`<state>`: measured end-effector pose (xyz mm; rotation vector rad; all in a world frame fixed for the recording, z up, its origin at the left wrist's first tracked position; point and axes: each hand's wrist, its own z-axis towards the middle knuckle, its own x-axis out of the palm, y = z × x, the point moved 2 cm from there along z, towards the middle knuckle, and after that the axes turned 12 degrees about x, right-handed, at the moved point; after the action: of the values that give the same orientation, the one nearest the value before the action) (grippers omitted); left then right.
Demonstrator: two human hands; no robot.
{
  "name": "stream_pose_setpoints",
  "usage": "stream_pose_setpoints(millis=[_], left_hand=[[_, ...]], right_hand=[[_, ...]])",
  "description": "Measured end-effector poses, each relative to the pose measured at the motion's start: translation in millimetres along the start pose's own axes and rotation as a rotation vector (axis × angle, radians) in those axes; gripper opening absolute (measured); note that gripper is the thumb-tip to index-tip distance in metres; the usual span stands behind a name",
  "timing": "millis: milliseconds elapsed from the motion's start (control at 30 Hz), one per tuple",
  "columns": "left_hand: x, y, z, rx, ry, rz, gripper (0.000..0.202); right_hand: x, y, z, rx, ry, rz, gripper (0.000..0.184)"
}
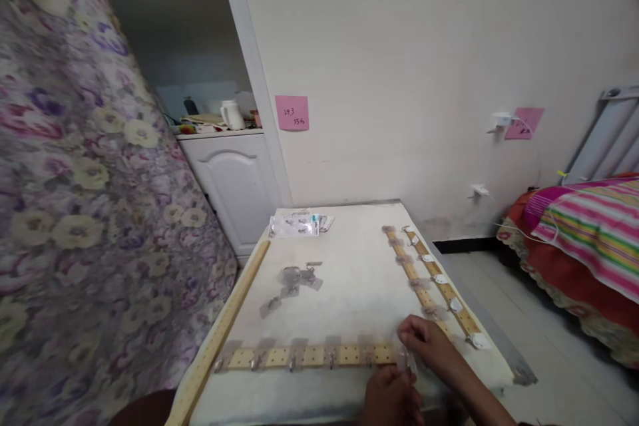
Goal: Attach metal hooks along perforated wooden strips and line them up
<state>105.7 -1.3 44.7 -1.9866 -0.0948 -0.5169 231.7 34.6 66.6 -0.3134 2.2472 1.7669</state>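
Observation:
At the near right of the white-covered table (344, 293), my right hand (424, 339) is closed in a pinch at the top of a small clear plastic card (406, 361). My left hand (390, 396) is just below, its fingers curled at the card's lower end. Both hands are by the right end of a front wooden strip (313, 355) with rows of holes. Along this strip sit several clear cards, each with a small metal piece (292, 364) at the near edge. What my left fingertips grip is partly hidden.
A loose pile of clear cards (294, 277) lies mid-table. A bare wooden strip (224, 323) runs along the left edge. Two strips at right carry clear cards (419, 283) and white tags (440, 279). Plastic packets (297, 225) lie at the back. A bed (589, 226) stands to the right.

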Motion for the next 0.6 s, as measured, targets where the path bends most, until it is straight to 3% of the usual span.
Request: stream_pose_setpoints(millis=[233, 600], left_hand=[[1.0, 10.3, 10.1, 0.003, -0.066, -0.046, 0.038], [-1.2, 24.8, 17.0, -0.018, -0.179, -0.060, 0.023]], right_hand=[[0.8, -19.1, 10.0, 0.019, -0.119, -0.186, 0.012], [4.8, -28.0, 16.4, 0.028, -0.160, -0.268, 0.013]])
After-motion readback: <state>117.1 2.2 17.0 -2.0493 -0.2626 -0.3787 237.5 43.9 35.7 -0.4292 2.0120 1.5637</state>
